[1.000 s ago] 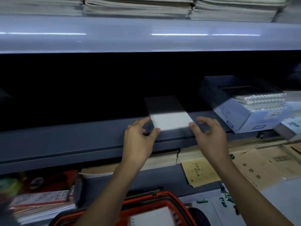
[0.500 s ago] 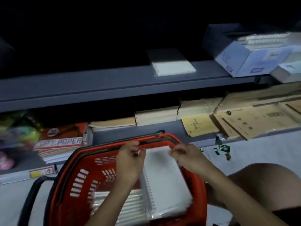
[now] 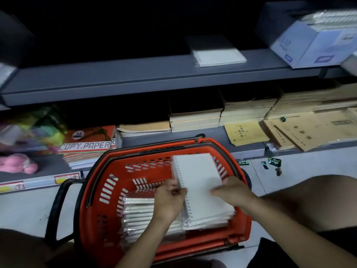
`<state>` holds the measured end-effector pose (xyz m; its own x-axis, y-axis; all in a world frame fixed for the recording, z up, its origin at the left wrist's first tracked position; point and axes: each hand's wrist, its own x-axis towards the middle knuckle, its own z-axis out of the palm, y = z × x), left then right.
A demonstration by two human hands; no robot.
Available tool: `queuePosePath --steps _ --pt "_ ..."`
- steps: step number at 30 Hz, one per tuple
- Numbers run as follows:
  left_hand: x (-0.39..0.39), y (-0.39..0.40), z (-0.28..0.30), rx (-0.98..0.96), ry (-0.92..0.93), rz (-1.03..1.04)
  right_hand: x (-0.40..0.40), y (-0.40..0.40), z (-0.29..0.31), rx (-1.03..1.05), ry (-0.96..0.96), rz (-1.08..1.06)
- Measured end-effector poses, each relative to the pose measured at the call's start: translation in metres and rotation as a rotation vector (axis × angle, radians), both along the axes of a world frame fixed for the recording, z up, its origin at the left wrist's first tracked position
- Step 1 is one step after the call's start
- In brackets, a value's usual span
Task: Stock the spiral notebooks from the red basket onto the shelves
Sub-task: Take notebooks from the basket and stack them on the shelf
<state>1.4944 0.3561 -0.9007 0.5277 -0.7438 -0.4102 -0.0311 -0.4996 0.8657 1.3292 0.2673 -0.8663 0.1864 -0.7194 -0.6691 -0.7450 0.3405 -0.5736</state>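
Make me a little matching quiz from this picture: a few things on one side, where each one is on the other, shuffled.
Things:
1. lifted notebook
2. lone notebook
3. copy paper
4. blue box

Places:
a. right end of the upper shelf
b. lower shelf, left of the basket
c. in both hands, over the basket
d. middle of the upper shelf

Pairs: 1-c, 2-d, 3-b, 4-a

Both hands reach down together, left hand (image 3: 170, 198) and right hand (image 3: 232, 192) with fingers curled in a pinch.
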Motion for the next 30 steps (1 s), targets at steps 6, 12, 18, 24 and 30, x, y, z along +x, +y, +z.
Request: queuePosePath --steps 6,12,18,24,30 --pt "-0.001 0.014 0.015 0.001 0.229 -0.029 0.000 0.012 0.008 0.159 -0.178 -0.274" --pt "0.034 0.017 0.060 -0.150 0.580 -0.184 -0.010 0.006 0.044 0.151 -0.447 -0.440" --pt "0.052 0.004 0.116 -0.434 0.741 -0.444 -0.023 0.002 0.111 0.069 -0.768 -0.301" --pt "0.046 -0.030 0.148 -0.622 0.772 -0.317 -0.020 -0.022 0.149 -0.181 -0.864 -0.349" --pt "0.033 -0.058 0.160 -0.660 0.757 -0.219 -0.021 -0.039 0.150 -0.396 -0.862 -0.502"
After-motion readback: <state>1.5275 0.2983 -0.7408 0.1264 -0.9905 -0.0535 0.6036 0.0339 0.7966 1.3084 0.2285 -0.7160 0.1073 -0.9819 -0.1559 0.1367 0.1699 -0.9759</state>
